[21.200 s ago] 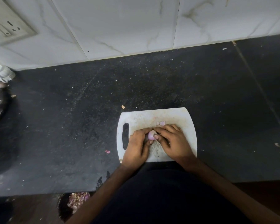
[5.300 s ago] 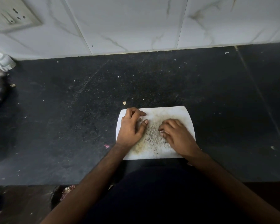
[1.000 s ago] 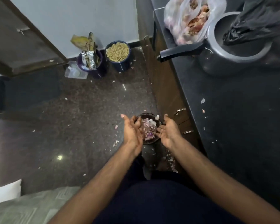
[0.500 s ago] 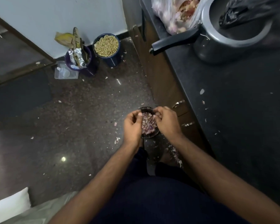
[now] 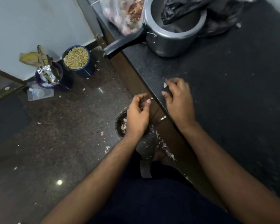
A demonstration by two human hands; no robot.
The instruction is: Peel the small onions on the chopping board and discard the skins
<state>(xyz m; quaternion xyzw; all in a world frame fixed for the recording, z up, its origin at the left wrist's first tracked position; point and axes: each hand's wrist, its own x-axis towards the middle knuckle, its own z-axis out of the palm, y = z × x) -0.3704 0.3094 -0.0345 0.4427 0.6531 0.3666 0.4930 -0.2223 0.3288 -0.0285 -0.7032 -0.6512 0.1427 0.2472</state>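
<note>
Your left hand [image 5: 138, 117] hung loose, fingers [image 5: 142, 98] half-curled, holding nothing; your right hand [image 5: 179, 101] reached forward, palm down, fingers bent, both forearms extended.

left hand [image 5: 138, 116], loosely curled, above dark bowl of onion skins [image 5: 121, 125] on floor; right hand [image 5: 179, 98] over black counter [image 5: 233, 94] edge.

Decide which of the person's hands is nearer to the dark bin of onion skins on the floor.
Left. The left hand hangs directly over the bin; the right hand is off to the side above the counter edge.
</note>
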